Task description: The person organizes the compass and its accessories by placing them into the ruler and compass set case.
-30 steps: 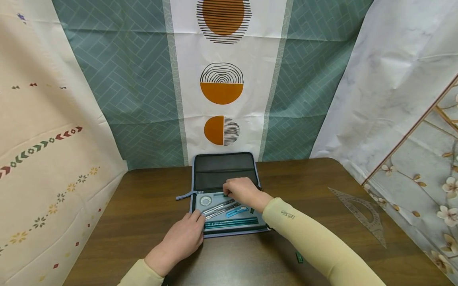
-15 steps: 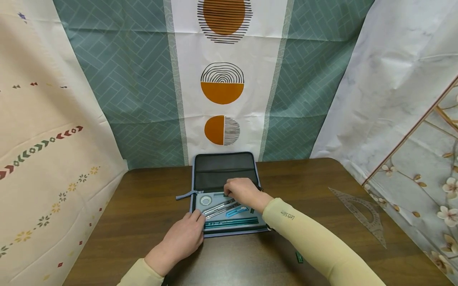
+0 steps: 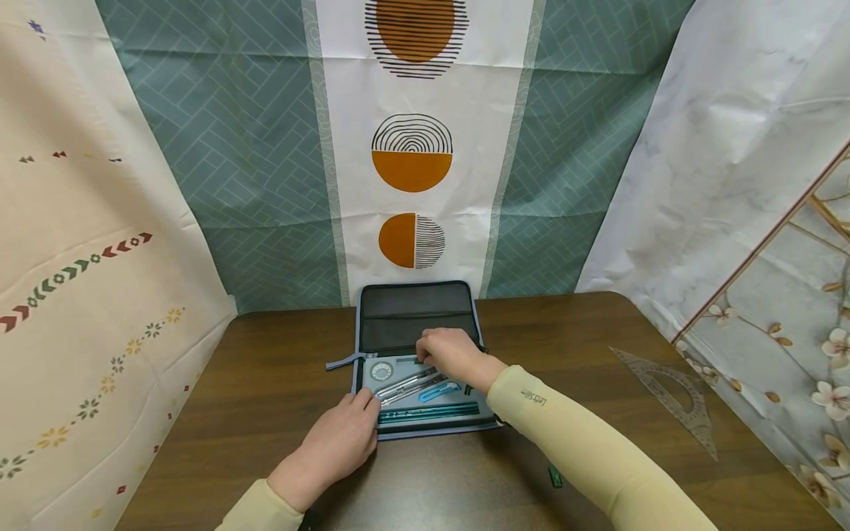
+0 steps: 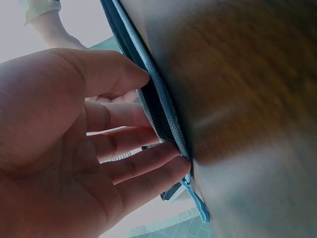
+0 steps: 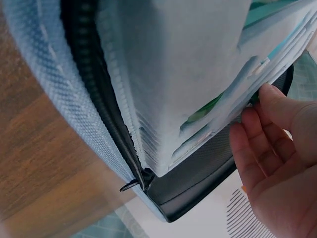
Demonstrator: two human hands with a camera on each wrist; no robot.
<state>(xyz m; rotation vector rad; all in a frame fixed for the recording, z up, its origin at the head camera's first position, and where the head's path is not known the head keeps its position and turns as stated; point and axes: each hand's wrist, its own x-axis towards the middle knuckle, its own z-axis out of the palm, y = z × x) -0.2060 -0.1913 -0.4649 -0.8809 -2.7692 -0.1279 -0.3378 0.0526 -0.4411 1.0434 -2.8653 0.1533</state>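
Observation:
A blue-edged zip case (image 3: 434, 433) lies unfolded on the table, its black mesh lid (image 3: 417, 313) tipped back. Its grey tray holds a white round disc (image 3: 381, 371), silver compasses (image 3: 406, 388), a light-blue cutter (image 3: 440, 391) and teal pencils (image 3: 428, 413). My left hand (image 3: 341, 436) holds the front left corner, thumb on the front edge, as the left wrist view shows. At the tray's back slot, my right hand (image 3: 454, 354) pinches a small dark green item (image 5: 255, 96), mostly hidden by the thumb and fingers.
A transparent protractor set square (image 3: 674, 402) lies on the table's right side. Beside the right sleeve is a small green piece (image 3: 555, 478). A blue zip-pull strap (image 3: 341, 363) sticks out left of the case. Printed cloths hang behind the table and along its sides.

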